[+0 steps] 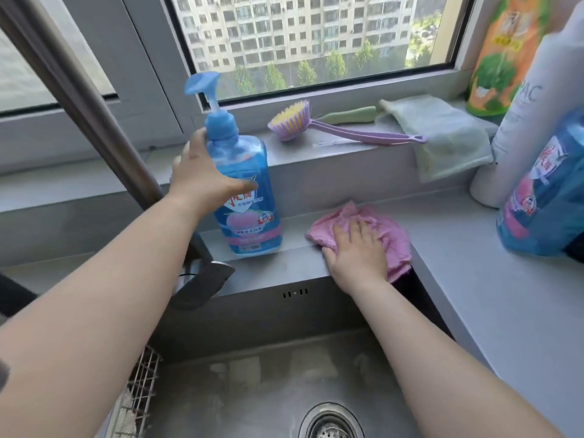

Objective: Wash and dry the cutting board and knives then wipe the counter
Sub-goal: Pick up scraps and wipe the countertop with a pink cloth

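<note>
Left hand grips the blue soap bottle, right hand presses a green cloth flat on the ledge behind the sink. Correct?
No: the cloth under the right hand is pink, not green, as the head view shows. The green cloth lies up on the windowsill, untouched. The left hand does grip the blue soap bottle.

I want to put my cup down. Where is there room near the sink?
The counter is bare between the pink cloth and the blue bag. A narrow gap lies between the soap bottle and that cloth. The windowsill with the brush and green cloth is crowded.
</note>
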The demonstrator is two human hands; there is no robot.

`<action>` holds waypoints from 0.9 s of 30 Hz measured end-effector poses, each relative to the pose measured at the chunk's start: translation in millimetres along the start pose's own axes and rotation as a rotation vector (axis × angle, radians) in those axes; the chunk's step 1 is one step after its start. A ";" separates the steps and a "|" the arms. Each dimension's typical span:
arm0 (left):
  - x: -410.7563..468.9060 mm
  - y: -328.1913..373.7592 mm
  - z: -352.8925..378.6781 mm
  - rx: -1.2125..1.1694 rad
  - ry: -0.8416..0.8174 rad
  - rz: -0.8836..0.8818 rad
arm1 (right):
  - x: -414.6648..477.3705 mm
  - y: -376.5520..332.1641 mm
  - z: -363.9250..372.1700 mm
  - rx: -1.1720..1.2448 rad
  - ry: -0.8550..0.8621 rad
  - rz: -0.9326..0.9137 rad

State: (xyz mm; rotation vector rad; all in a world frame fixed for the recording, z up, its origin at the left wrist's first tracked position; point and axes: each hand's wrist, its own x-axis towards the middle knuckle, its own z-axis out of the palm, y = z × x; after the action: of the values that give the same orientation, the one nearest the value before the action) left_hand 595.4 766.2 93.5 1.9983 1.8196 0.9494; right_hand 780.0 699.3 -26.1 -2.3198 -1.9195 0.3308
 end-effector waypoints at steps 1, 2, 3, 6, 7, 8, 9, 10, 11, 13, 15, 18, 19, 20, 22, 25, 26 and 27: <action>1.9 0.6 -1.4 0.064 -0.007 -0.009 | 1.2 -3.8 1.4 -0.002 -0.004 0.004; 2.8 1.4 -2.5 0.119 -0.009 -0.016 | 2.5 -6.3 1.8 -0.005 -0.007 0.006; 3.0 2.7 -3.2 0.156 -0.008 -0.020 | 3.6 -7.9 2.3 -0.009 -0.012 0.007; -0.6 5.9 -2.4 0.046 -0.025 -0.029 | 3.2 -9.3 2.5 -0.024 -0.025 -0.007; -2.9 6.7 -1.7 -0.015 -0.027 -0.033 | 2.8 -9.0 1.8 -0.027 -0.028 -0.010; -4.8 7.5 -0.9 -0.048 -0.017 -0.033 | 2.8 -9.3 0.8 -0.027 -0.028 -0.009; -5.8 8.1 -0.1 -0.061 0.005 -0.031 | 2.0 -10.5 0.3 -0.025 -0.029 -0.006; -6.7 8.7 0.7 -0.066 0.033 -0.025 | 0.5 -13.7 0.5 -0.020 -0.033 -0.008; -7.5 9.9 0.9 -0.069 0.062 -0.016 | -1.7 -19.8 1.6 -0.010 -0.040 -0.018; -8.5 12.4 0.2 -0.081 0.117 -0.007 | -7.5 -39.6 7.0 0.029 -0.052 -0.062; -8.5 14.7 -2.1 -0.091 0.160 0.014 | -14.4 -64.9 15.4 0.062 -0.063 -0.129; -7.9 19.6 -6.4 -0.099 0.206 0.054 | -26.6 -98.8 27.1 0.079 -0.094 -0.290; -6.6 21.8 -8.0 -0.102 0.219 0.063 | -29.6 -104.9 30.3 0.073 -0.103 -0.346; -5.1 23.8 -9.2 -0.107 0.232 0.071 | -31.2 -107.2 32.4 0.062 -0.107 -0.393; -2.9 26.2 -10.9 -0.136 0.262 0.083 | -28.7 -101.2 33.3 0.017 -0.112 -0.465; -3.8 26.9 -7.2 -0.201 0.281 0.076 | -17.9 -79.4 20.9 -0.107 -0.145 -0.564; -6.1 27.1 -4.3 -0.212 0.284 0.078 | -13.7 -71.5 12.6 -0.128 -0.158 -0.565; -8.9 27.6 -1.1 -0.221 0.284 0.084 | -9.2 -62.7 3.4 -0.132 -0.164 -0.541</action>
State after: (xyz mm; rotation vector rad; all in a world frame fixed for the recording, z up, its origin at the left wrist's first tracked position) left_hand 616.3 752.7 108.5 1.8937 1.6848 1.4564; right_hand 717.7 702.2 -14.5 -1.7752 -2.6118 0.3508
